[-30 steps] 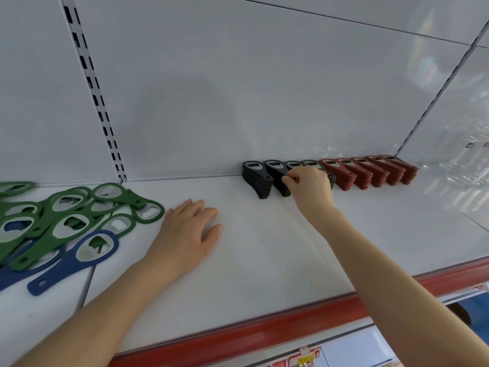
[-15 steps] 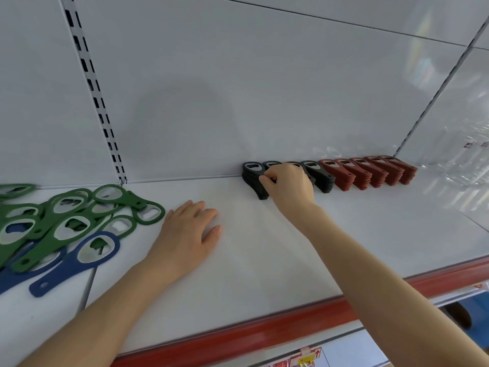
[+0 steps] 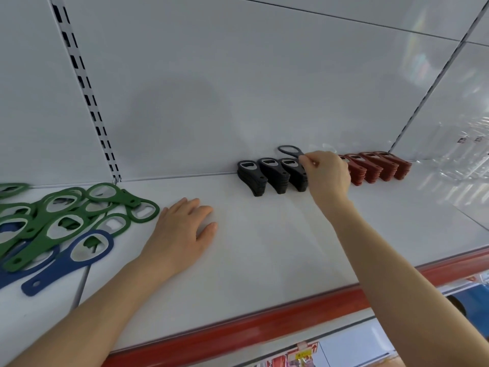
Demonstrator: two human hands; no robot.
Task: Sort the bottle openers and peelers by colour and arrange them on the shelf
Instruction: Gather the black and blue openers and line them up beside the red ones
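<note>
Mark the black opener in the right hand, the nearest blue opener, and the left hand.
black opener (image 3: pixel 297 154): head view, neck by the pinching right hand (image 3: pixel 326 176).
blue opener (image 3: pixel 57 270): head view, mid-handle.
left hand (image 3: pixel 182 229): head view, back of hand.

- Shelf (image 3: pixel 264 247): smooth white surface, faint sheen.
- Black openers (image 3: pixel 272 173), red openers (image 3: pixel 375 168): matt plastic look.
- Green openers (image 3: pixel 66 215): matt, with metal-looking inserts.

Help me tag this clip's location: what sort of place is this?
Probably a retail shop: a white metal shelf with a red front edge strip, a slotted upright rail in the back panel, and stacked identical black plastic bottle openers.
</note>
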